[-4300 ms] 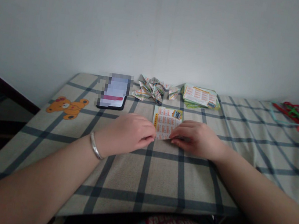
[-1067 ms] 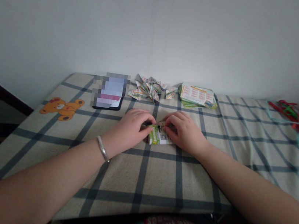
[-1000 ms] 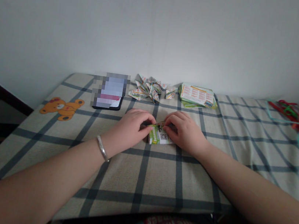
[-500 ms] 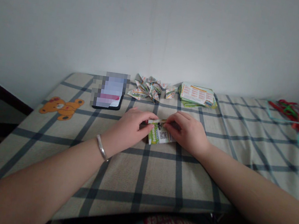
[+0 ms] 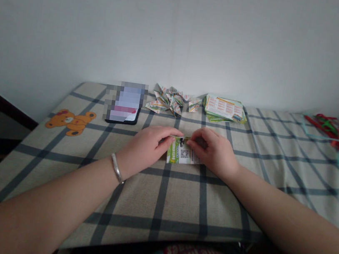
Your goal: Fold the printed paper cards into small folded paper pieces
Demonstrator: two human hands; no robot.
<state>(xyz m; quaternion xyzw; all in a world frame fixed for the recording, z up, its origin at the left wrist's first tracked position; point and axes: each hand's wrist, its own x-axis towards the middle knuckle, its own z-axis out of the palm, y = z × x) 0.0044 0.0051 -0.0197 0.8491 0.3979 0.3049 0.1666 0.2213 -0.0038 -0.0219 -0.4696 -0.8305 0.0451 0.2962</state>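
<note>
Fingers of the left hand are nearly closed, with the thumb and index finger pinching the far edge of a printed paper at its left end. The right hand also has its thumb and index finger brought together on the same far edge, more to the right, and its other fingers are curled. Between these 2 hands, the paper is on the checked tablecloth, its green and white side showing, with a square code near its middle. The right end of it is partly hidden by the right hand.

On the left wrist is 1 silver bracelet. Behind the hands, near the wall, lie several folded paper pieces in a loose group. To the right of them is a stack of printed sheets; to the left, a dark phone with a blurred screen. An orange bear figure is further left. Red, green and pale blue ribbons lie at the far right.
</note>
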